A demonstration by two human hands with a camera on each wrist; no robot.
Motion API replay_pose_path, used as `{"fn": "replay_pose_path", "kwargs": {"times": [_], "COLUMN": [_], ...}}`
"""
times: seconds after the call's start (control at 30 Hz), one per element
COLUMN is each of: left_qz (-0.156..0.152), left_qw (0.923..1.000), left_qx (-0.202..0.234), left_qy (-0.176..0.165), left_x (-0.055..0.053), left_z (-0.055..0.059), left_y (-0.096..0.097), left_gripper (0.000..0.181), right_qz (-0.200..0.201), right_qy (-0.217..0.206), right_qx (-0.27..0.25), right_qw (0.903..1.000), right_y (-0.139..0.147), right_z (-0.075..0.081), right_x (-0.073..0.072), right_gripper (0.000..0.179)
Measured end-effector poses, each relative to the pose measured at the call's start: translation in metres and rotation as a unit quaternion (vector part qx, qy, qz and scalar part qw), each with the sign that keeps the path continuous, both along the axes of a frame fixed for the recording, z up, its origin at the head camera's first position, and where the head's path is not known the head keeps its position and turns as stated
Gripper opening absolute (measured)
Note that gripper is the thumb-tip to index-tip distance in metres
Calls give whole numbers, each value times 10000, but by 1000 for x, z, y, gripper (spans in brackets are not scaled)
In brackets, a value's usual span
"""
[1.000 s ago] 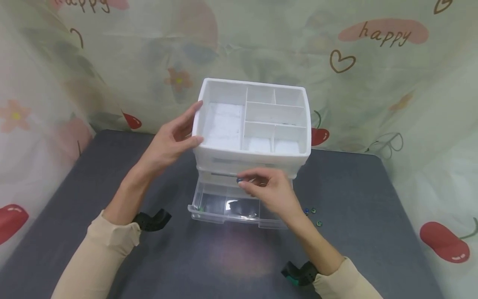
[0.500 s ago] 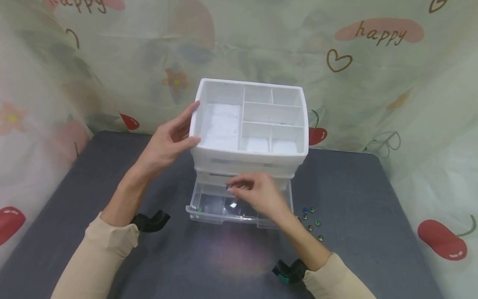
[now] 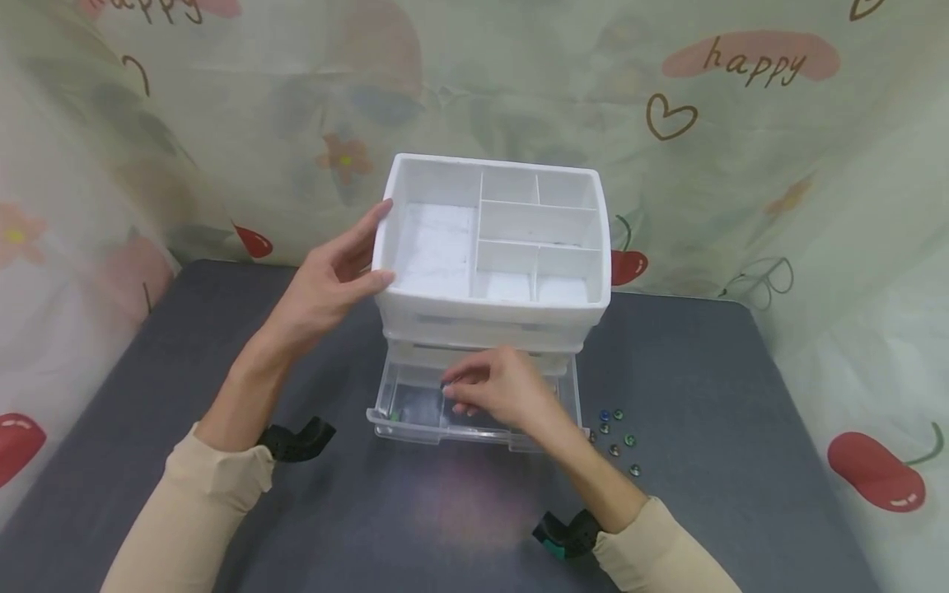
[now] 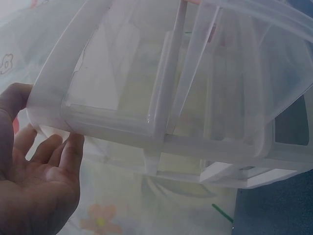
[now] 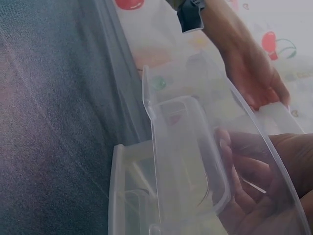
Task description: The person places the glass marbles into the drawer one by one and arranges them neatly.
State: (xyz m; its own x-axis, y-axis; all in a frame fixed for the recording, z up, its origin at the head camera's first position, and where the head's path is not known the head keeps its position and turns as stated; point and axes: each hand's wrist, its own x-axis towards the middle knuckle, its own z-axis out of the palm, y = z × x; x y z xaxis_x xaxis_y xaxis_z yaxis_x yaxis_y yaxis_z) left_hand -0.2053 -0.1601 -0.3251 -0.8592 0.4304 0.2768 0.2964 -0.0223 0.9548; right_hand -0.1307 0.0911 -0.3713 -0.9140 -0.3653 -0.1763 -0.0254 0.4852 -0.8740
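Observation:
A white storage box with a divided top tray stands on the dark table, its clear lower drawer pulled out. My left hand grips the box's upper left edge, thumb and fingers on either side of the rim, as the left wrist view also shows. My right hand is inside the drawer, pinching a small blue bead mostly covered by the fingertips. Behind the drawer's clear wall, the right wrist view shows these curled fingers. A green bead lies in the drawer's left compartment.
Several small shiny beads, blue, green and brownish, lie on the dark table right of the drawer. Behind the table hangs a printed cloth, which also covers both sides.
My right hand has moved left and down into the open drawer, carrying the blue bead. The left hand keeps its grip on the box. More beads on the table have come into sight.

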Motion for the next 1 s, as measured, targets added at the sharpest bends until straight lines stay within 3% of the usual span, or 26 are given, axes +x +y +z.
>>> {"fn": "replay_pose_path", "kwargs": {"times": [0.37, 0.83, 1.0], "left_qz": [-35, -57, -6], "left_qw": [10000, 9999, 10000], "left_qx": [-31, 61, 49], "left_qy": [69, 77, 65], "left_x": [0, 0, 0], "left_z": [-1, -1, -1], "left_y": [-1, 1, 1], "left_gripper": [74, 73, 73], "right_qz": [85, 166, 150], "right_qy": [-492, -280, 30], "right_qx": [-126, 127, 140], "right_qw": [9987, 9994, 9998], "right_y": [-2, 0, 1], "right_z": [1, 1, 1], "right_x": [2, 3, 4], "right_gripper": [13, 12, 13]}}
